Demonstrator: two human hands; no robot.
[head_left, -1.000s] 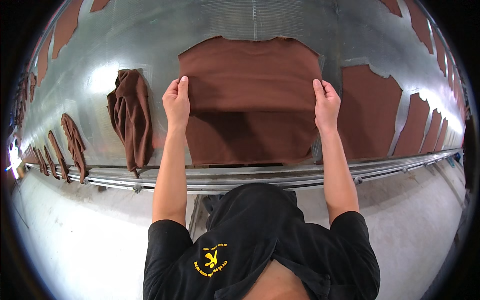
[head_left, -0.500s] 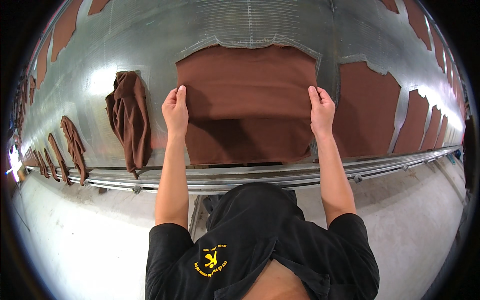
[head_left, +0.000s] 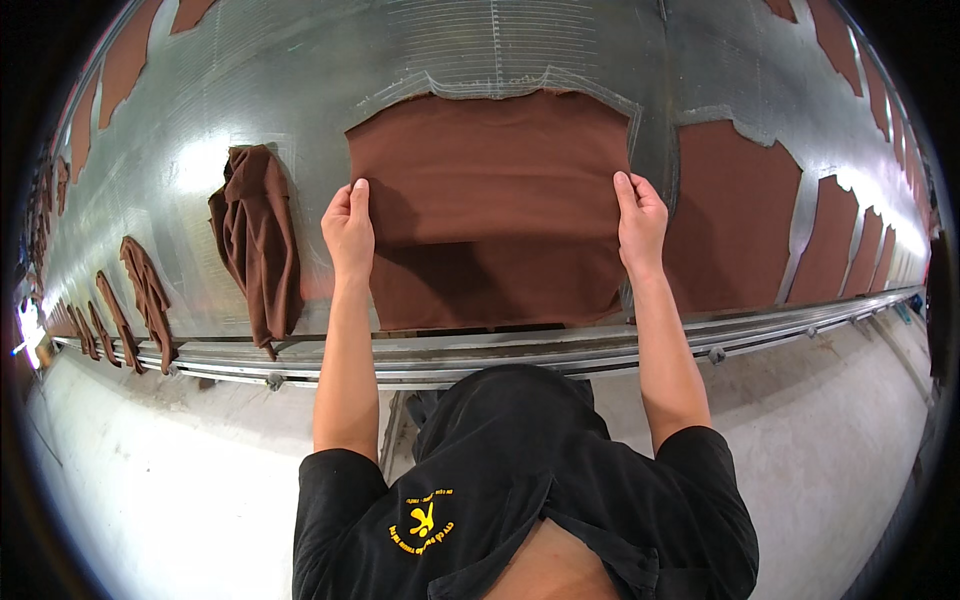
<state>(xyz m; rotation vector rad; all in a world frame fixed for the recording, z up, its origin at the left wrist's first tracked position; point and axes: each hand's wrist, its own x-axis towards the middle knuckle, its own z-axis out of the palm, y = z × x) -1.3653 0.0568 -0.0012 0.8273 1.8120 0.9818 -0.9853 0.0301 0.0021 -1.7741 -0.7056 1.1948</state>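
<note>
A cut piece of brown fabric (head_left: 490, 165) is stretched between my two hands over the metal table (head_left: 560, 40). My left hand (head_left: 349, 228) pinches its left edge, thumb on top and fingers curled beneath. On the opposite edge, my right hand (head_left: 641, 222) grips the cloth the same way. The piece's far end reaches pale outline marks on the table. Between my hands the cloth bows in a soft fold and shades the brown fabric below it (head_left: 500, 290). Whether that lower fabric is the same piece, I cannot tell.
Left of my hands lies a crumpled brown cloth (head_left: 258, 245), with several more bunched pieces (head_left: 146, 290) beyond it. Flat brown panels (head_left: 735, 215) lie to the right. A metal rail (head_left: 480, 352) runs along the table's near edge, above a pale floor (head_left: 190, 450).
Both hands keep hold of the fabric and have shifted very slightly left. The cloth's upper left corner has moved a little left and nearer to me.
</note>
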